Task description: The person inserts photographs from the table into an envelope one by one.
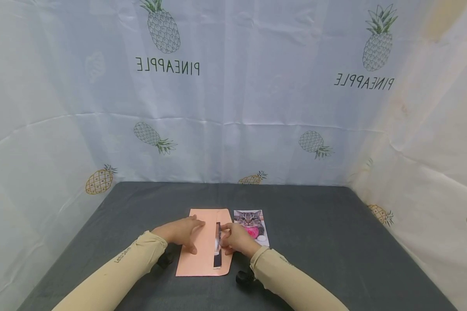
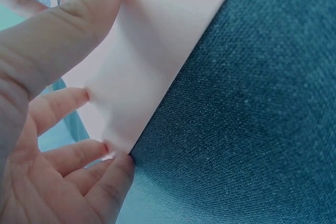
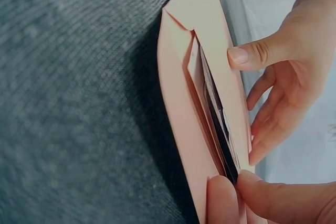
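Observation:
A pink envelope (image 1: 202, 259) lies on the dark table with its opening to the right. Photos (image 1: 217, 259), stacked together, stick out of that opening as a narrow dark-and-light strip. My right hand (image 1: 239, 239) pinches the photos' edge between thumb and finger at the envelope's mouth; the flap (image 3: 173, 77) lies folded back beside them. Across the envelope's left part rests my left hand (image 1: 180, 233), thumb (image 2: 79, 30) and fingers spread apart on the paper. Most of the photos' surface is hidden inside the envelope.
A cat photo (image 1: 251, 220) with a pink ball of yarn lies just right of the envelope, partly covered by my right hand. The dark table (image 1: 315, 242) extends around them. Pale curtains (image 1: 233, 95) printed with pineapples enclose the back and sides.

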`<state>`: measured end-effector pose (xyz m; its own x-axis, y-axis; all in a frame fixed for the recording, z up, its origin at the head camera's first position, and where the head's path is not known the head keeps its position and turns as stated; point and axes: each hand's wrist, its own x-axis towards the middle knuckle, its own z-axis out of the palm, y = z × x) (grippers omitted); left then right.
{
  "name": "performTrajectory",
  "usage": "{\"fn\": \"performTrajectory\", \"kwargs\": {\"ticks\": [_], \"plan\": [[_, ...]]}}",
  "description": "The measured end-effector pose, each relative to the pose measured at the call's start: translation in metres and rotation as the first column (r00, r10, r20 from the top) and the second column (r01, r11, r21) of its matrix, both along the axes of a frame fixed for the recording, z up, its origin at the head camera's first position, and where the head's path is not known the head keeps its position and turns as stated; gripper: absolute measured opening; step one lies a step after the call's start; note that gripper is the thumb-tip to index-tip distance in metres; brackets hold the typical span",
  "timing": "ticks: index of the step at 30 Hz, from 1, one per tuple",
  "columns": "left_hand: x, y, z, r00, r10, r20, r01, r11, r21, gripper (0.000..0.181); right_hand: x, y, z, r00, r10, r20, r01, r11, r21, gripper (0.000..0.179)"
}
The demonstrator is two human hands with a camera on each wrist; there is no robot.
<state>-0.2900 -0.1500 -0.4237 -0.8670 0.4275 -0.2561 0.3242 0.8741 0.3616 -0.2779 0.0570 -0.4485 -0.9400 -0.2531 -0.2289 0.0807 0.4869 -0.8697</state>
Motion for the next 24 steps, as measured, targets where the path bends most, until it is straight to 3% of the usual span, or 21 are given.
{"fn": "performTrajectory", "kwargs": {"ticks": [24], "plan": [[0.0005,0.0002,0.0000,1.000,0.008,0.002,-0.008,1.000,0.004,0.088,0.0030,-0.0011,0.0026,0.999,0.022,-0.035,-0.021,1.000,0.023,0.051]]}}
